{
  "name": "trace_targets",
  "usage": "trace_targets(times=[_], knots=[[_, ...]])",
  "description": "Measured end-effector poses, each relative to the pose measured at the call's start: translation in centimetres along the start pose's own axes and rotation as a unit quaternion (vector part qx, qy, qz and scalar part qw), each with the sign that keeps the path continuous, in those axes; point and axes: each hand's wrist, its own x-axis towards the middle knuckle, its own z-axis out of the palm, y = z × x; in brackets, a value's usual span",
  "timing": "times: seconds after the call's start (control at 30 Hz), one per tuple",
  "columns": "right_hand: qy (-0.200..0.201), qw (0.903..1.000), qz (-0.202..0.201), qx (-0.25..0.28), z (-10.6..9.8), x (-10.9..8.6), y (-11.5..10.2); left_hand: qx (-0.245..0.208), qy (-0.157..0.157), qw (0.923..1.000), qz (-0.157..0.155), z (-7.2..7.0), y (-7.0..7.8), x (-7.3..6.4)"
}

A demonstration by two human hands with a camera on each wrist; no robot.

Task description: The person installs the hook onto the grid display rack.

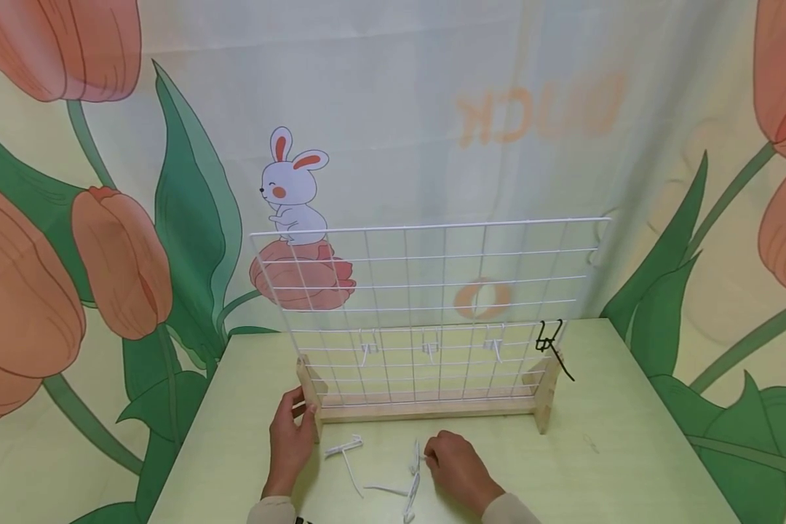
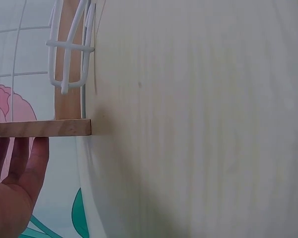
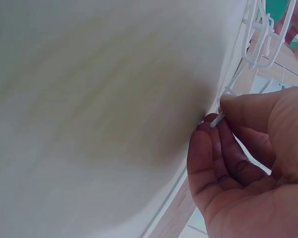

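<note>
Wire grid (image 1: pixel 443 282), white, stands in a wooden stand (image 1: pixel 426 415) on a pale green table (image 1: pixel 190 466), with three white hooks (image 1: pixel 430 348) and, near its right end, a black hook (image 1: pixel 546 343) hanging on it. A person's left hand (image 1: pixel 292 439) grips the stand's left end piece (image 1: pixel 310 397), thumb on one side and fingers on the other, apparently steadying it. The right hand (image 1: pixel 457 464) is partly closed, thumb and forefinger pinching the slim tip of a white wire hook (image 1: pixel 415 460), its other fingers curled beneath. This pinched hook is on or just above the tabletop in front of the grid; whether it has left the surface is unclear. Two more loose hooks lie nearby: a left one (image 1: pixel 345 446) close to the left hand, and a nearer one (image 1: pixel 410 496) just below the pinched hook. The step in hand seems to be picking up one hook. The next move probably calls for a firm pinch and a careful lift, keeping the prong from snagging its close neighbour while the stand is held steady.
</note>
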Motion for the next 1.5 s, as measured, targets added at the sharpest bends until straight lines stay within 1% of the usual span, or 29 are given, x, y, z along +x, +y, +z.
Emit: trace_targets(times=[0.13,0.23,0.5,0.67,0.83,1.1,1.3,1.5], knots=[[0.003,1.0,0.002,0.007,-0.4,-0.1,-0.1,0.001,0.001,0.9999,0.012,0.0,0.0,0.0],[0.016,0.9998,0.003,0.008,-0.7,-0.1,-0.2,0.0,0.0,0.9999,0.016,-0.1,0.2,0.0],[0.059,0.9981,0.014,0.0,-0.7,0.0,-0.2,0.0,0.001,1.0,0.009,-0.1,0.4,0.0],[0.075,0.9968,0.022,0.017,-0.7,0.0,-0.2,0.002,-0.001,1.0,0.001,-0.2,0.4,-0.1],[0.095,0.9947,0.026,0.028,-0.8,0.0,-0.2,0.002,-0.003,1.0,0.003,-0.2,0.2,0.0],[0.147,0.9867,0.035,0.061,-0.9,-0.1,-0.5,-0.002,-0.008,1.0,0.004,-0.2,0.0,0.0],[0.178,0.98,0.029,0.085,-1.3,-0.3,-0.8,-0.002,-0.001,1.0,0.005,-0.1,0.1,-0.1],[0.2,0.9721,0.019,0.121,-1.9,-0.1,-1.2,-0.005,0.005,1.0,0.008,0.0,0.2,-0.1]])
